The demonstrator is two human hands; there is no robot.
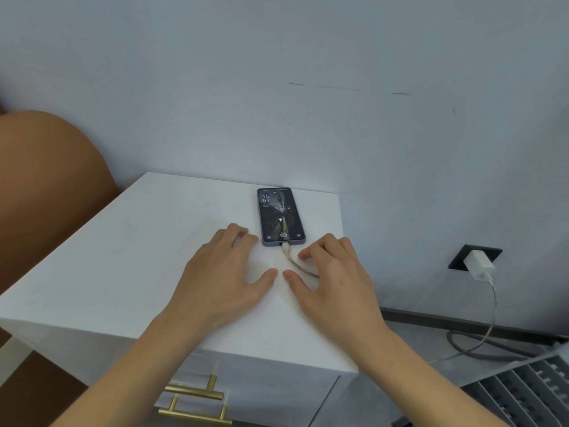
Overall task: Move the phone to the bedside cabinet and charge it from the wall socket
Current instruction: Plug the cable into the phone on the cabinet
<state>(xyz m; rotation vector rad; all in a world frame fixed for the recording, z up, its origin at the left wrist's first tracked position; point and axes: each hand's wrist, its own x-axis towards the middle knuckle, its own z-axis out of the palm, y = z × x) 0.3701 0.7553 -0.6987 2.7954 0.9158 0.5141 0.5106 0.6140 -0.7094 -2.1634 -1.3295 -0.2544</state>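
The phone (pixel 280 216) lies face up on top of the bedside cabinet (pixel 160 241), toward its back edge near the wall, and its lit screen shows a lightning mark, so I judge it is charging. The cable (pixel 297 264) runs from the phone's near end, passes under my right hand (pixel 331 274), and further off rises to the white charger (pixel 478 264) sitting in the wall socket (pixel 462 260), which is to the right of the phone and lower than the cabinet top. My left hand (pixel 229 272) rests flat just left of the phone's near end, fingers spread and holding nothing. My right hand rests just right of the plug, fingers loosely spread over the cable, gripping nothing as far as I can tell. I think the plugging step is finished; the next move calls only for lifting both hands clear without snagging the cable
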